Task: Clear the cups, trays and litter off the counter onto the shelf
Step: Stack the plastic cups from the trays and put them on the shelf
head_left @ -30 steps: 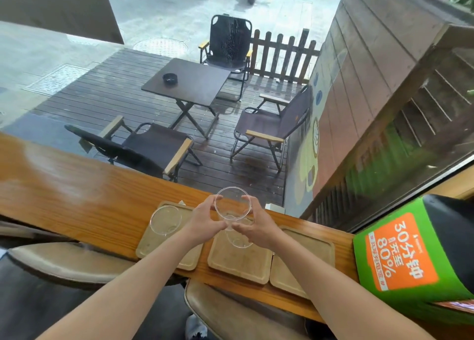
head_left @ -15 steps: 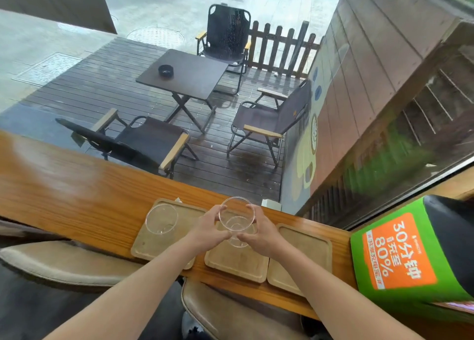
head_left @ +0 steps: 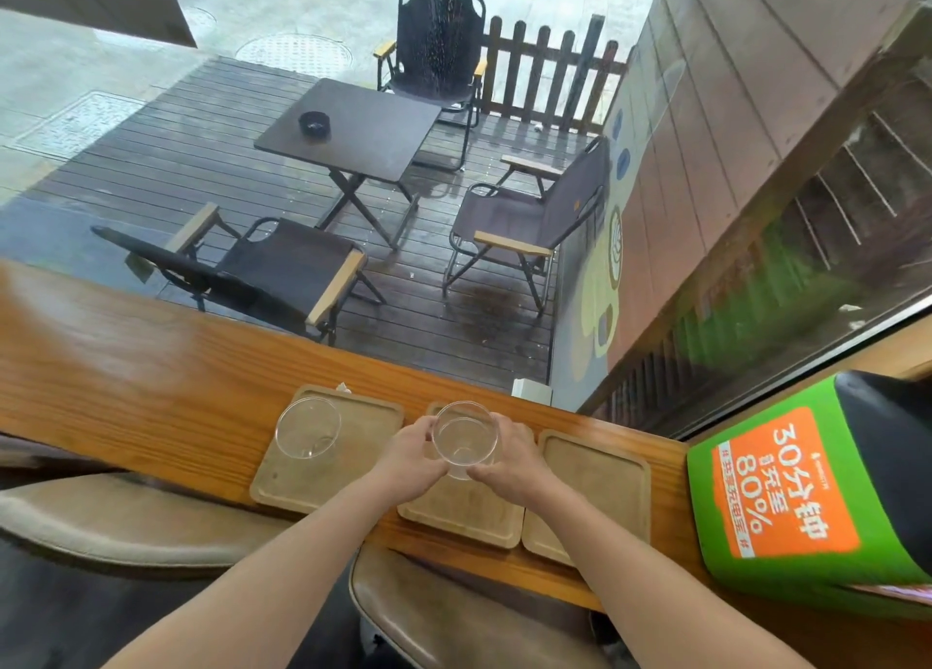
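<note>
Three wooden trays lie side by side on the wooden counter (head_left: 126, 366): a left tray (head_left: 363, 446), a middle tray (head_left: 459, 512) and a right tray (head_left: 600, 482). A clear plastic cup (head_left: 307, 429) stands on the left tray. Over the middle tray, my left hand (head_left: 411, 454) and my right hand (head_left: 509, 459) hold clear plastic cups (head_left: 465, 439) nested one in the other. A scrap of white litter (head_left: 344, 389) pokes out behind the left tray.
A green and orange power-bank stand (head_left: 787, 487) occupies the counter's right end. A small white box (head_left: 530, 393) sits at the counter's far edge against the window. Padded stools (head_left: 126, 517) stand below the counter. Outside the glass are a table and chairs.
The upper cup in my hands has come down into the cup on the middle tray, so the two now sit nested. The left cup has not moved.
</note>
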A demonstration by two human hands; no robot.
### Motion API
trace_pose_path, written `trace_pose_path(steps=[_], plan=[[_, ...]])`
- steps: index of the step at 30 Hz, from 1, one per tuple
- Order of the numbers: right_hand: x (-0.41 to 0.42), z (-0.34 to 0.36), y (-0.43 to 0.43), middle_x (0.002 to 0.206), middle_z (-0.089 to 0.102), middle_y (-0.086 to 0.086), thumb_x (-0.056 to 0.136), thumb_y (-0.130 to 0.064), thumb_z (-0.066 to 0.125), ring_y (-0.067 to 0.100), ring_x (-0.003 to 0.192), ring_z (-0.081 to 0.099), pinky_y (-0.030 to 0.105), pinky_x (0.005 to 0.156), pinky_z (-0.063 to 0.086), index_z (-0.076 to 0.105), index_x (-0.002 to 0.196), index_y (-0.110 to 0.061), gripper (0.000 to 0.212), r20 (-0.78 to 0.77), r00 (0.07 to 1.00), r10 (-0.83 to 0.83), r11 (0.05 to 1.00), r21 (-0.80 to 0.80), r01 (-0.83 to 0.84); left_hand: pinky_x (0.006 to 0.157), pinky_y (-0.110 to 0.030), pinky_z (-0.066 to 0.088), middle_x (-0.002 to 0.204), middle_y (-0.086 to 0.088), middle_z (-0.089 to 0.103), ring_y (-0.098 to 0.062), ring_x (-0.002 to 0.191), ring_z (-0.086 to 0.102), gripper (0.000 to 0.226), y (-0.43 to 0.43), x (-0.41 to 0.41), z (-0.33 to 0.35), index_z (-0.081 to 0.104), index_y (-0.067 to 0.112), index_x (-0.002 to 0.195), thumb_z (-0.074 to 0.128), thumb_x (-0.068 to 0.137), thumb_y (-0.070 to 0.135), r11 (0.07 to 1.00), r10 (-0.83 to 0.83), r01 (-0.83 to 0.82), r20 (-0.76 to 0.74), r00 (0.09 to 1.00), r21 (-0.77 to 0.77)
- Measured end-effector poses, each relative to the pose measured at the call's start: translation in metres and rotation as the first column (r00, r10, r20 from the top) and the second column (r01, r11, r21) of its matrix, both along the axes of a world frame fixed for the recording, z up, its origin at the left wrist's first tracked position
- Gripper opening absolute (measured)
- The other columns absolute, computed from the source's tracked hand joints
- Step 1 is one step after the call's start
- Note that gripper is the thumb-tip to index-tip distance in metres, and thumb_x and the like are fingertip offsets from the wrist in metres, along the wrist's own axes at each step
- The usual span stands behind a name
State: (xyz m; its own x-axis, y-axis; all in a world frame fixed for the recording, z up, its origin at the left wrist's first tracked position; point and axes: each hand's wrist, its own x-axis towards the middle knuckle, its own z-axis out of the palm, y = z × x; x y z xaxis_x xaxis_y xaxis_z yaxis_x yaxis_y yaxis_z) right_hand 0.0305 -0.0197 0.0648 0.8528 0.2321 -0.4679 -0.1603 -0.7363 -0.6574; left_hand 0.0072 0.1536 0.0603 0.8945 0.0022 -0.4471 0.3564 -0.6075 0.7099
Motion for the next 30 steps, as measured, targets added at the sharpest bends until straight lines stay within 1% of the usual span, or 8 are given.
trace_pose_path(steps=[4,8,14,17,21,24,26,30], plan=[[0.001,-0.004,-0.002,0.142,0.042,0.002,0.077,-0.03,0.08,0.022,0.135,0.036,0.036,0.107,0.034,0.034,0.146,-0.026,0.083,-0.023,1.0,0.007,1.0,-0.024,-0.008,0.093,-0.026,0.044,0.132,0.0,0.058,-0.017,0.121,0.054,0.064,-0.001,0.0,-0.003,0.044,0.019,0.143,0.072,0.086,0.017,1.0,0.0,0.001,-0.016,1.0,0.017],[0.001,-0.006,-0.003,0.157,0.03,0.007,0.081,-0.036,0.077,0.026,0.143,0.031,0.041,0.114,0.032,0.019,0.156,-0.021,0.097,-0.067,0.998,0.005,0.997,-0.074,-0.01,0.095,-0.027,0.045,0.139,-0.004,0.053,-0.022,0.126,0.052,0.071,0.0,0.001,-0.004,0.036,0.018,0.149,0.07,0.087,0.016,0.999,-0.007,0.008,-0.037,0.999,0.031],[0.011,-0.004,0.0,0.156,0.027,0.008,0.081,-0.037,0.076,0.026,0.142,0.031,0.038,0.111,0.033,0.017,0.156,-0.021,0.097,-0.016,1.0,0.0,0.996,-0.088,-0.001,0.091,-0.024,0.043,0.136,-0.004,0.053,-0.019,0.121,0.052,0.066,0.007,0.004,0.002,0.039,0.016,0.147,0.068,0.088,0.015,0.999,-0.023,0.024,-0.018,1.0,0.034],[0.019,0.0,0.008,0.153,0.029,0.007,0.082,-0.035,0.075,0.024,0.139,0.036,0.034,0.107,0.035,0.022,0.155,-0.02,0.092,0.048,0.999,-0.01,0.997,-0.08,0.014,0.087,-0.024,0.042,0.128,-0.003,0.054,-0.016,0.114,0.051,0.061,0.018,0.007,0.01,0.042,0.015,0.144,0.067,0.088,0.013,1.0,-0.006,0.005,0.013,1.0,0.017],[0.029,0.006,0.035,0.145,0.041,0.006,0.084,-0.033,0.073,0.023,0.13,0.044,0.031,0.102,0.04,0.036,0.15,-0.018,0.077,0.105,0.994,0.024,0.997,-0.069,-0.017,0.073,-0.023,0.045,0.1,-0.001,0.058,-0.017,0.09,0.058,0.047,0.046,0.004,0.02,0.051,0.016,0.131,0.066,0.087,0.01,0.997,0.071,-0.073,0.057,0.996,0.028],[0.03,0.007,0.065,0.136,0.049,0.005,0.085,-0.034,0.072,0.021,0.122,0.05,0.03,0.098,0.042,0.043,0.144,-0.018,0.068,0.128,0.986,0.107,0.993,-0.07,-0.099,0.062,-0.015,0.04,0.083,0.004,0.057,-0.007,0.075,0.055,0.035,0.072,-0.005,0.022,0.057,0.016,0.119,0.067,0.086,0.012,0.985,0.141,-0.15,0.1,0.985,0.081],[0.025,0.007,0.085,0.133,0.052,0.003,0.086,-0.037,0.072,0.019,0.117,0.053,0.031,0.096,0.047,0.045,0.143,-0.019,0.066,0.127,0.981,0.149,0.988,-0.06,-0.143,0.061,-0.013,0.035,0.081,0.005,0.059,-0.003,0.075,0.054,0.035,0.088,-0.013,0.022,0.057,0.018,0.117,0.069,0.085,0.015,0.975,0.179,-0.192,0.114,0.977,0.112],[0.018,0.005,0.12,0.116,0.058,-0.003,0.085,-0.039,0.074,0.013,0.1,0.055,0.027,0.085,0.049,0.049,0.137,-0.022,0.061,0.109,0.965,0.24,0.97,-0.059,-0.234,0.064,-0.018,0.04,0.086,0.002,0.062,-0.008,0.081,0.057,0.036,0.116,-0.028,0.018,0.056,0.022,0.117,0.07,0.085,0.017,0.963,0.231,-0.241,0.091,0.969,0.122]])
